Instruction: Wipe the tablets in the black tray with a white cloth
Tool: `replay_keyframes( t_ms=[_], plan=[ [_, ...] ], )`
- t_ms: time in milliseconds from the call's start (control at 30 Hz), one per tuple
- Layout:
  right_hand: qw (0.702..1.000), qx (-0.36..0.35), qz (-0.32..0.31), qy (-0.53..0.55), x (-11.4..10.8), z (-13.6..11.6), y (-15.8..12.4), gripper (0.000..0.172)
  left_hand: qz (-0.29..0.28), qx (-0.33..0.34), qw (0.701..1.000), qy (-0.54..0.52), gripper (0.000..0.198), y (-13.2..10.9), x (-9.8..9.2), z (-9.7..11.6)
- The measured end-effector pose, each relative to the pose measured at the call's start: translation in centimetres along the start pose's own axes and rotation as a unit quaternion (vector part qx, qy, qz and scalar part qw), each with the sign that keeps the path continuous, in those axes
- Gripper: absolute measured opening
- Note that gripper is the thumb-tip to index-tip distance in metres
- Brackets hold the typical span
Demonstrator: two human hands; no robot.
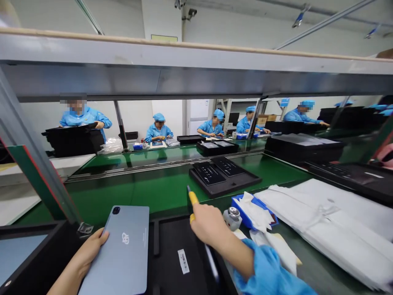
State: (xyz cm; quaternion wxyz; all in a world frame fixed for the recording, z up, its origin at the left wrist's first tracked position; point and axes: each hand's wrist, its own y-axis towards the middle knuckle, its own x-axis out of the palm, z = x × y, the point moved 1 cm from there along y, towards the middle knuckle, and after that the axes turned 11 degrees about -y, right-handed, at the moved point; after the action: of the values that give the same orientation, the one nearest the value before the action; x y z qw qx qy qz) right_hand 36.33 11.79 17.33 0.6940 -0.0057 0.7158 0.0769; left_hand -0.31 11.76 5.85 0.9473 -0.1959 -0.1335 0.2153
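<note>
My left hand [87,252] grips the left edge of a grey-blue tablet [123,252], which lies back side up with its camera lens at the top left. My right hand [208,223], in a blue sleeve, wears yellow finger cots and holds a thin dark tool [188,189] pointing up and away. Under both hands sits a black tray [172,246] with a white barcode label [183,261].
A green conveyor belt [147,188] carries a black tray with two dark tablets [222,176]. A blue box of white wipes [253,211] and a small metal-capped bottle [232,217] sit to the right, beside stacked white sleeves [325,217]. Several people in blue work across the line.
</note>
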Motion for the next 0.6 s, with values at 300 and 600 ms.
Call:
replay_keyframes(
  t_ms=[300, 600],
  plan=[
    [0.981, -0.184, -0.018, -0.06, 6.6, -9.7, 1.3, 0.034, -0.01, 0.013, 0.997, 0.081, 0.028, 3.4, -1.4, -3.7],
    [0.981, -0.165, -0.002, -0.098, 12.5, -10.3, 2.8, 0.055, -0.023, 0.055, 0.974, 0.218, 0.038, 4.8, -2.0, -4.4]
  ],
)
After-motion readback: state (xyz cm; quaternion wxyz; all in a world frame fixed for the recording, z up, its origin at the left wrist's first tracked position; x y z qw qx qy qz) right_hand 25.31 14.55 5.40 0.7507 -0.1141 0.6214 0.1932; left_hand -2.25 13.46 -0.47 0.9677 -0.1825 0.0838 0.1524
